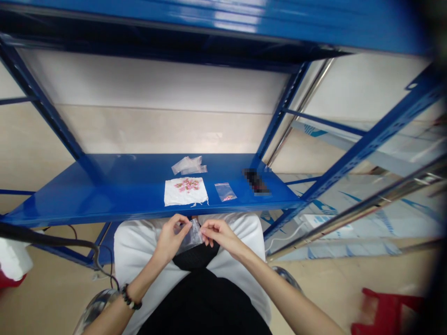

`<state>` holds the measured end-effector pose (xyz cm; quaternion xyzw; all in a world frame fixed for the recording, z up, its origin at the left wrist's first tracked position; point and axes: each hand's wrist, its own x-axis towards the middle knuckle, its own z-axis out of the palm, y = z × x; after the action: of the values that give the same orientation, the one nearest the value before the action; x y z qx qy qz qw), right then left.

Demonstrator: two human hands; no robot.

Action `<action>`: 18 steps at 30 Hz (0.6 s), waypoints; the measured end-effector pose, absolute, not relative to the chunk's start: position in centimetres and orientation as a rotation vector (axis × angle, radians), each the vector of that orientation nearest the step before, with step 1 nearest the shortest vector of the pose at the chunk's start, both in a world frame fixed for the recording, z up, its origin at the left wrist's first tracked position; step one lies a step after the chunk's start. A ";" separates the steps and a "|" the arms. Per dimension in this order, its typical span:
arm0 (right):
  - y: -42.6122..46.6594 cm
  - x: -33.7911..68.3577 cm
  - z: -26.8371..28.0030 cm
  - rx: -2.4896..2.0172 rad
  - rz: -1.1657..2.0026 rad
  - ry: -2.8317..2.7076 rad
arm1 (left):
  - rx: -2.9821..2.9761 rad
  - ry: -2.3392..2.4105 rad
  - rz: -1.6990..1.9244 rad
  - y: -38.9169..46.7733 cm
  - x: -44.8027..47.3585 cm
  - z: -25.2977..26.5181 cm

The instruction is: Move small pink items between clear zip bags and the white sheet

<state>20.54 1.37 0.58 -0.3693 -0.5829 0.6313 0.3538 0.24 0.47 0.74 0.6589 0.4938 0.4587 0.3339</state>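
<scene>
Over my lap, my left hand [174, 235] and my right hand [218, 234] pinch a clear plastic bag [191, 238] between them. Its contents, if any, cannot be made out. Just beyond, on the blue shelf [115, 186], lies a white cloth or tissue [172, 195] with a heap of small pink and greenish pieces [188, 185] on it. To its right is a small clear zip bag [225, 190] with a few pink pieces in its lower corner. Several flat clear bags [190, 164] lie in a loose pile behind the cloth.
A dark blurred-out object [256, 181] lies at the shelf's right end. Blue uprights [279, 111] stand at the sides, and an upper blue shelf [174, 23] hangs overhead. A red stool [384, 311] is on the floor at lower right; a black cable [70, 242] runs at left.
</scene>
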 end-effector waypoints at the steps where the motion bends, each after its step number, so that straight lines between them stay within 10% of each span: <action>1: 1.3 20.4 0.5 -0.965 1.628 -1.491 | 1.753 1.339 1.259 0.3 0.4 0.7; 18: 0.1 19.1 -0.1 -1.054 1.267 -1.651 | 1.502 0.988 0.944 0.0 1.3 -0.1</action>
<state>19.13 0.08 -0.06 -0.4154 -0.6506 0.4994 0.3934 1.31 -0.02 -0.07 0.6285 0.4135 0.3951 0.5271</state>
